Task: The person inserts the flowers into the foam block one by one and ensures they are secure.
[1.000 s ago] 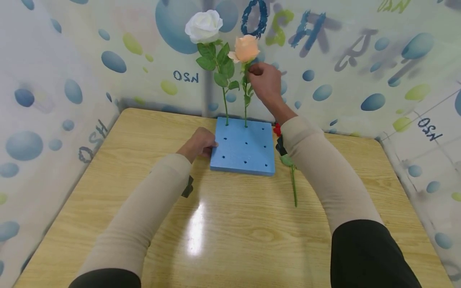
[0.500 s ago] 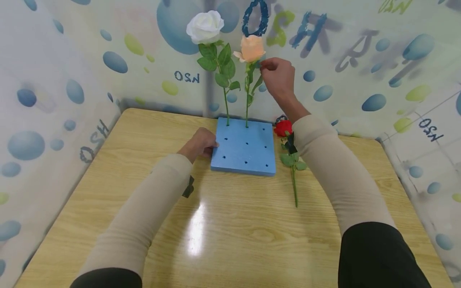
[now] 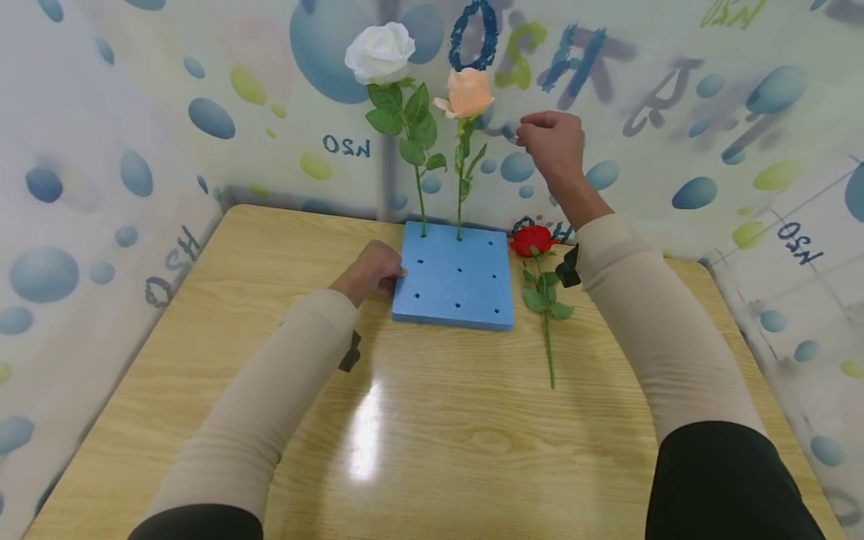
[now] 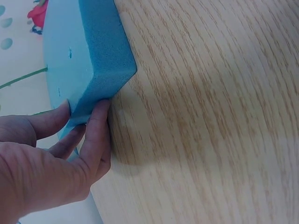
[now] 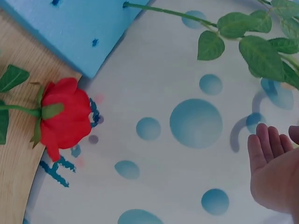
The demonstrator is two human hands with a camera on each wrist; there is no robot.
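A blue foam board [image 3: 451, 281] with rows of small holes lies on the table. My left hand [image 3: 374, 271] holds its left edge, thumb on the top face and fingers against the side, as the left wrist view shows on the foam board [image 4: 105, 51]. Two artificial roses stand upright in the back holes: a white rose [image 3: 381, 54] at left and a peach rose [image 3: 469, 94] in the middle. To the right of the peach rose, my right hand [image 3: 555, 146] is raised with nothing in it, fingers loosely bent. In the right wrist view, the right hand [image 5: 275, 172] is apart from the green leaves [image 5: 261, 53].
A red rose [image 3: 533, 241] lies on the table right of the board, its stem [image 3: 549, 352] toward me. The wooden table [image 3: 472, 450] meets a patterned wall [image 3: 270, 165] behind the board. Dark wrist-worn pieces [image 3: 569, 268] show under my sleeves.
My right hand has let go of the peach rose and moved right, away from it. The red rose has come into full view. My left hand stays on the board.
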